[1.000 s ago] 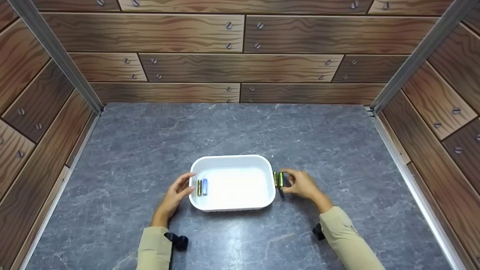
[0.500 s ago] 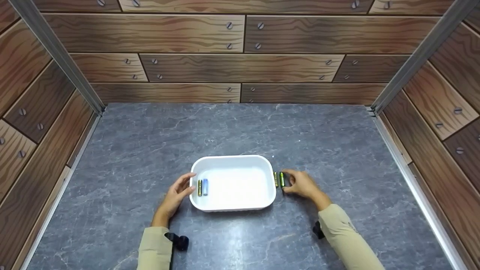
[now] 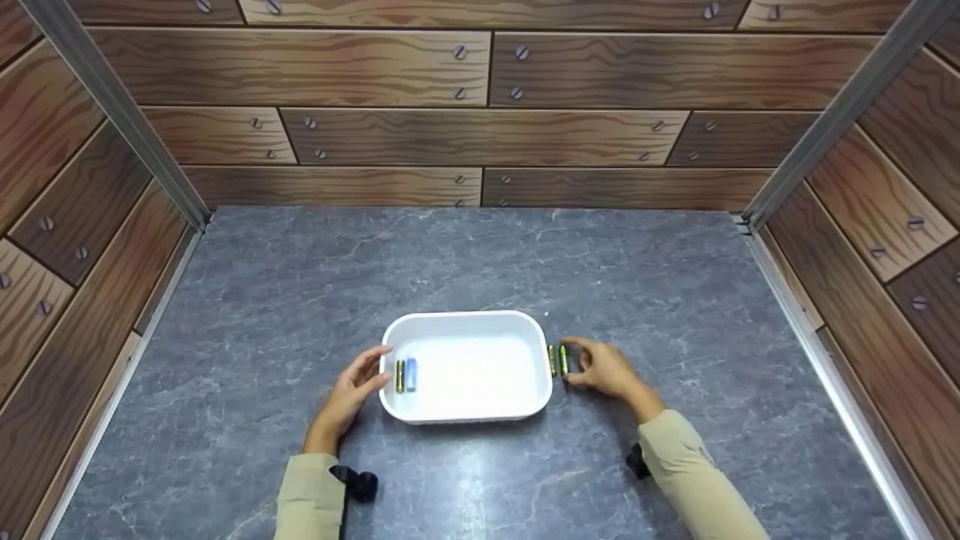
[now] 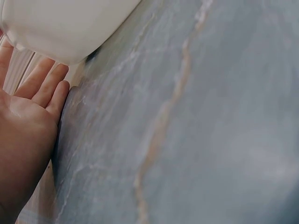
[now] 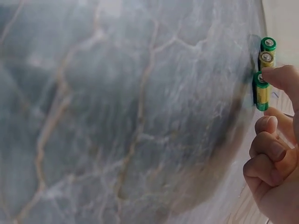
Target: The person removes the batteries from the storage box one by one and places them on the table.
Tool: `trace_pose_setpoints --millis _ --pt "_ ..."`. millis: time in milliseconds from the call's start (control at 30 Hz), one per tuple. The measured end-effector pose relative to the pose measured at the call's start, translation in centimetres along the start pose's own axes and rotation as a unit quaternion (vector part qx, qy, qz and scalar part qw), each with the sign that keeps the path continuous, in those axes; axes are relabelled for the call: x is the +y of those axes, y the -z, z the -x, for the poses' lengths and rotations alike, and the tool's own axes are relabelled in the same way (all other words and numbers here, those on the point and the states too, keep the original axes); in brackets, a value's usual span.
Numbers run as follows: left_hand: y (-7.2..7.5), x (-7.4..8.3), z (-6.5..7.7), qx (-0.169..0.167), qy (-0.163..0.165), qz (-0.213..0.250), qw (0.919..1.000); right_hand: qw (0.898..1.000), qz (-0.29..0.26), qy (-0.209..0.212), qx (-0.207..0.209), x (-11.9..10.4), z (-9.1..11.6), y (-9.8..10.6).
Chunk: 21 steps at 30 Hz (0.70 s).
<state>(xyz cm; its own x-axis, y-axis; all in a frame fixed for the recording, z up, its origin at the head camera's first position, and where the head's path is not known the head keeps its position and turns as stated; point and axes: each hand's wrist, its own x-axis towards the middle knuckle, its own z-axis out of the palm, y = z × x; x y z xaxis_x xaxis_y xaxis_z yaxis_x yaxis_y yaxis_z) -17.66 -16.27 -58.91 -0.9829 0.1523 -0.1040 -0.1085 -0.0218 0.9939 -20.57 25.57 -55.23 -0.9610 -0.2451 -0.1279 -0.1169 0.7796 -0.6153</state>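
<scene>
A white rectangular tray (image 3: 466, 414) lies on the tabletop between my hands. Inside it, near the left wall, are a gold-and-black battery (image 3: 400, 376) and a blue battery (image 3: 410, 374), side by side. My left hand (image 3: 352, 390) touches the tray's left rim with thumb and index fingertips; the left wrist view shows the other fingers extended by the tray's underside. Thumb and index finger of my right hand (image 3: 606, 369) pinch a green-and-gold battery (image 5: 262, 92) by its ends, just right of the tray. Beyond it stand a gold-topped battery (image 5: 266, 58) and a green-topped battery (image 5: 268, 44).
The grey marbled tabletop (image 3: 480, 259) spreads around the tray. Wood-patterned walls (image 3: 585, 135) enclose it at the back and both sides, with metal posts (image 3: 840, 120) in the far corners. A black wrist-worn device (image 3: 358, 484) sits by the left sleeve.
A dark patch below my right thumb has gone, and the pinched battery has tilted slightly. Both hands and the tray have hardly moved.
</scene>
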Motion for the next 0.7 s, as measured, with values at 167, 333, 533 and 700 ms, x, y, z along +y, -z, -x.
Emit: trace_pose_setpoints --millis 167,333,533,700 --pt "0.0 0.0 0.0 -0.005 -0.004 0.004 1.0000 1.000 -0.003 0.012 0.004 -0.6 0.1 0.5" --pt "0.2 0.0 0.1 -0.013 -0.002 0.004 0.9999 0.998 -0.006 0.043 0.042 -1.9 0.2 1.1" --pt "0.3 0.0 0.1 -0.014 -0.003 0.014 0.9998 0.995 -0.018 0.057 0.074 -4.0 0.3 1.3" --pt "0.3 0.1 0.1 -0.015 -0.003 0.010 0.9998 0.995 -0.028 0.075 0.060 -5.6 0.4 1.1"
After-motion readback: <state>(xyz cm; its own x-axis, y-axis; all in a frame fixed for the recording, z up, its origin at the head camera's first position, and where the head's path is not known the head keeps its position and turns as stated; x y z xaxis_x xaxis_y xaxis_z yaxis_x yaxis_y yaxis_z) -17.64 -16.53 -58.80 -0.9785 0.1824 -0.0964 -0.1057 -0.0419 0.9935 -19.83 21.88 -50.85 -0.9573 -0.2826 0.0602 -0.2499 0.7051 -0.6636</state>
